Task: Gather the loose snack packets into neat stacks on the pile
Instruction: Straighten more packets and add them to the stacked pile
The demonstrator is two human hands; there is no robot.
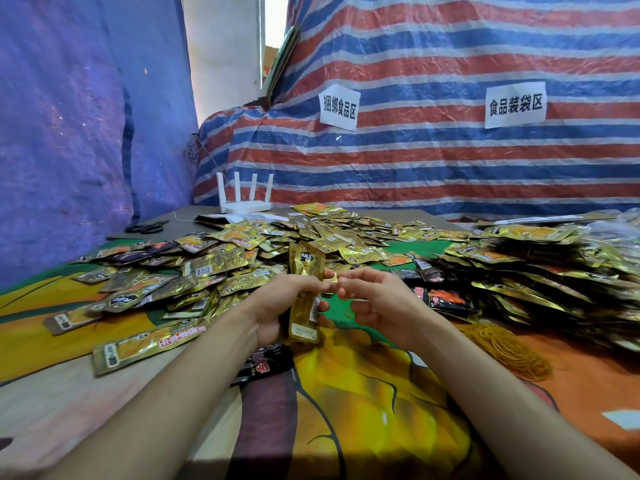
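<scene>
My left hand (pixel 277 306) grips a small upright stack of gold snack packets (pixel 305 292) in the middle of the view, above the table. Just to the right of that stack is my right hand (pixel 377 303), fingers curled, its fingertips by the stack's right edge; I cannot tell whether they pinch anything. Loose gold packets (pixel 194 271) lie scattered over the table behind and to the left. A tall pile of stacked packets (pixel 540 268) rises at the right. One long gold packet (pixel 145 344) lies alone at the near left.
A heap of orange rubber bands (pixel 502 348) lies at the right. Dark red packets (pixel 446 299) sit near the pile. Black scissors (pixel 145 227) and a white router (pixel 244 195) are at the far left. Striped tarpaulin (pixel 433 150) with two paper signs closes the back.
</scene>
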